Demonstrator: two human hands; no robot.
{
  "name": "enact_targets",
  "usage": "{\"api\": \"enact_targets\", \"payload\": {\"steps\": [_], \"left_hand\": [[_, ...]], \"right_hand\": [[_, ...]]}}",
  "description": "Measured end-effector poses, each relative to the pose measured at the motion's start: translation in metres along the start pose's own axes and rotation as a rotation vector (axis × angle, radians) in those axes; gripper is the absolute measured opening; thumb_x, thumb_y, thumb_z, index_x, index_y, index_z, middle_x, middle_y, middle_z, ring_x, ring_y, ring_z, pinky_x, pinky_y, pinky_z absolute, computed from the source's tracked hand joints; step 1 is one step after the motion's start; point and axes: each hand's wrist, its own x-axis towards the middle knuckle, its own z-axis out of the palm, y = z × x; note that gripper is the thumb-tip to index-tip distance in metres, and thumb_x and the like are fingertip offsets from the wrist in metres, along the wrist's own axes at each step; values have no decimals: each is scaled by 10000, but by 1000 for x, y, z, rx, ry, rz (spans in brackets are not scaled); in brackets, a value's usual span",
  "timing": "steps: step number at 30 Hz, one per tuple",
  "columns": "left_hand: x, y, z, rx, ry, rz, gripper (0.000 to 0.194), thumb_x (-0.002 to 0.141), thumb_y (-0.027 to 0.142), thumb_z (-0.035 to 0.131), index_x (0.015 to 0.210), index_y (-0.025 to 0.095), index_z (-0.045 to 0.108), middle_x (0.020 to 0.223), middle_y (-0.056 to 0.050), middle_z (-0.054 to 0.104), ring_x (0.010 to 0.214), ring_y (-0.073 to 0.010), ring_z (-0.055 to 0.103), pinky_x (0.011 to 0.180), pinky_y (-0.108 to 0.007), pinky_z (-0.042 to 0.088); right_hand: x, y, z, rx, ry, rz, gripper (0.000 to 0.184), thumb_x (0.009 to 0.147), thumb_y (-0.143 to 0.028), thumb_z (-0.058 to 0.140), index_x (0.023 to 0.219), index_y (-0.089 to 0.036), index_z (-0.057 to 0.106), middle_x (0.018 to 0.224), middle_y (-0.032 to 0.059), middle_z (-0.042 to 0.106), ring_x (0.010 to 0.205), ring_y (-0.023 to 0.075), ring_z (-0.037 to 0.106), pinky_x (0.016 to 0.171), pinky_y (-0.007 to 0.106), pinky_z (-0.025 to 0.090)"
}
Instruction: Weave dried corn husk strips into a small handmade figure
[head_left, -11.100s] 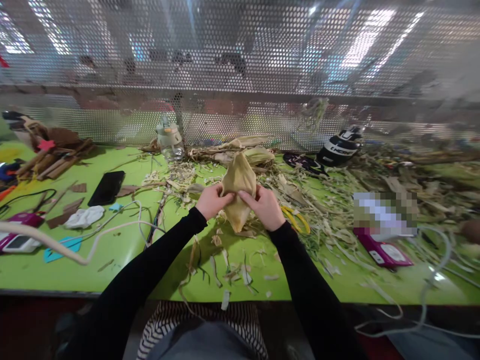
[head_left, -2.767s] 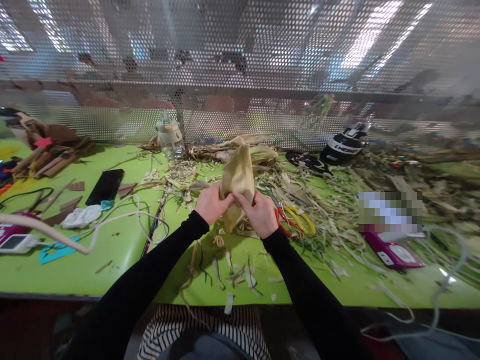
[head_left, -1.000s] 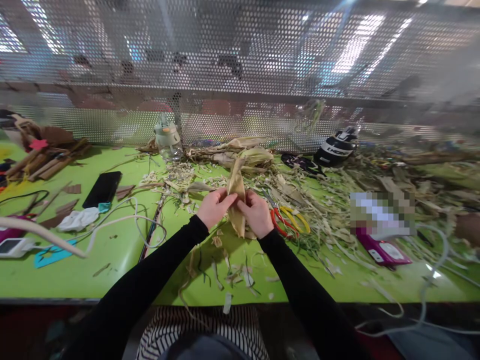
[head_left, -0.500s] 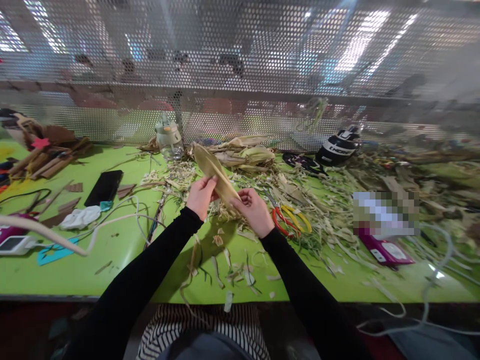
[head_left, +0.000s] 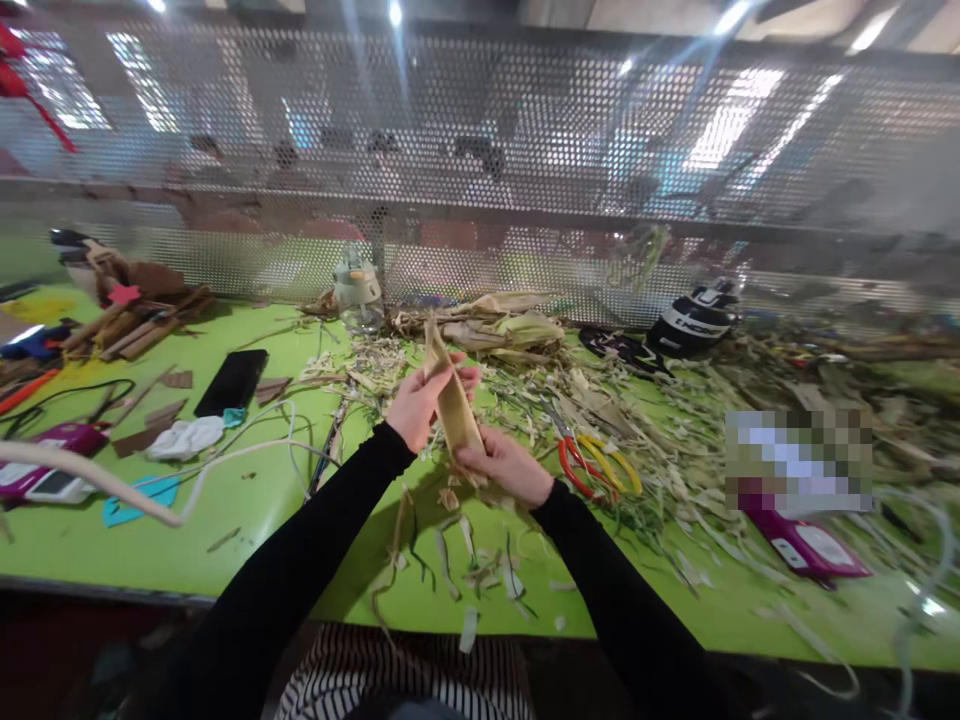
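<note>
A folded tan corn husk (head_left: pixel 451 398) stands tilted above the green table (head_left: pixel 225 500). My left hand (head_left: pixel 420 402) grips its upper part, fingers closed round it. Lower down, my right hand (head_left: pixel 504 466) pinches the bottom end of the same husk. Both arms wear black sleeves. Scissors with red and yellow handles (head_left: pixel 592 462) lie just right of my right hand. Husk scraps (head_left: pixel 465 545) litter the table below my hands.
A husk pile (head_left: pixel 495 325) and a small jar (head_left: pixel 357 293) stand at the back by the perforated metal screen (head_left: pixel 480 160). A black phone (head_left: pixel 234 380), white cable (head_left: pixel 187 480) and white cloth (head_left: pixel 184 437) lie left. A magenta device (head_left: pixel 806 545) lies right.
The broad husk has been folded narrow. My left hand has slid up its top while my right dropped to its lower end. The view has tipped upward slightly.
</note>
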Motion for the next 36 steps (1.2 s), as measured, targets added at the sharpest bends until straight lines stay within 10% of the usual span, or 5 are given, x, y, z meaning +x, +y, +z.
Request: {"api": "enact_targets", "payload": {"steps": [12,18,22,27,36], "left_hand": [[24,17,-23,-101,202,76,238,914,309,417,909,147,592,927,-81,706,909,-155,663,848,-289,496],[-5,50,-13,502,268,681,290,841,334,554,1101,205,569,1265,-74,582,1195,-188,506,1027,-313,357],[-22,23,7,965,-342,396,405,635,308,756,1015,208,660,1075,-87,687,1037,-266,599,921,-332,428],[-24,-15,5,873,-656,-63,162,766,360,608,787,209,663,634,-33,674,569,-155,614,560,-220,457],[-34,-26,22,602,-490,-249,298,804,466,535,768,170,537,577,27,523,401,-55,398,385,-180,281]], "right_hand": [[-1,-8,-31,-44,339,1,318,728,-483,631,755,-172,567,580,-38,586,455,66,479,445,190,374],[-12,-21,-49,-230,379,-20,233,709,-427,630,691,-194,620,534,-19,613,437,115,520,416,228,403],[-21,-50,-46,-387,94,-33,189,725,-377,606,691,-202,671,491,-36,608,409,122,537,417,226,399],[-34,-78,-49,-594,-61,-72,111,721,-307,635,694,-211,685,506,-47,609,414,92,512,440,205,366],[-41,-50,-51,-393,266,-177,278,745,-454,636,748,-177,618,595,-32,566,521,91,482,488,208,370]]}}
